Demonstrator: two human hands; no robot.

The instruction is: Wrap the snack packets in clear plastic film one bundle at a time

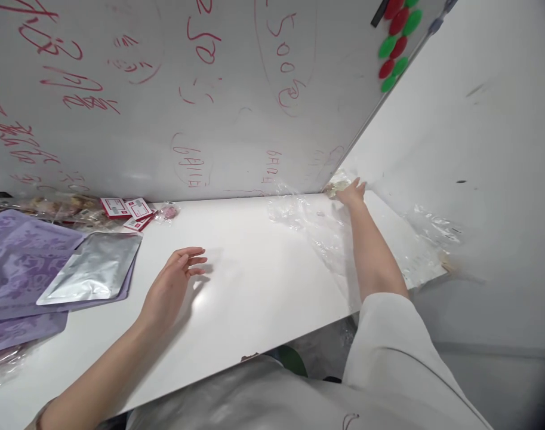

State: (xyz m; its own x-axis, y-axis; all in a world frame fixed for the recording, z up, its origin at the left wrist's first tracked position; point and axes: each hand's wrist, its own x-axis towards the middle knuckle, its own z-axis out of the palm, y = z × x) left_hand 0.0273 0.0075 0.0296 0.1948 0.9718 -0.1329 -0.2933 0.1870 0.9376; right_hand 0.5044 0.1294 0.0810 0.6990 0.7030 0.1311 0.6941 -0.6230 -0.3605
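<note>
My left hand (176,280) hovers over the white table (249,269), fingers loosely bent and apart, holding nothing. To its left, a flat silver foil pouch (95,266) lies on top of purple patterned pouches (25,257). My right hand (353,194) reaches to the table's far right corner, its visible fingers spread. It is at a small clear packet with yellowish contents (332,189); the contact between fingers and packet is partly hidden. Crumpled clear plastic film (299,218) lies to the left of my right forearm.
A whiteboard (236,119) with red writing and round magnets (398,45) rises behind the table. White wall (500,149) bounds the right side. More clear bags (427,239) lie at the right edge. Red-and-white cards (138,208) and a small pink packet (168,211) lie along the back.
</note>
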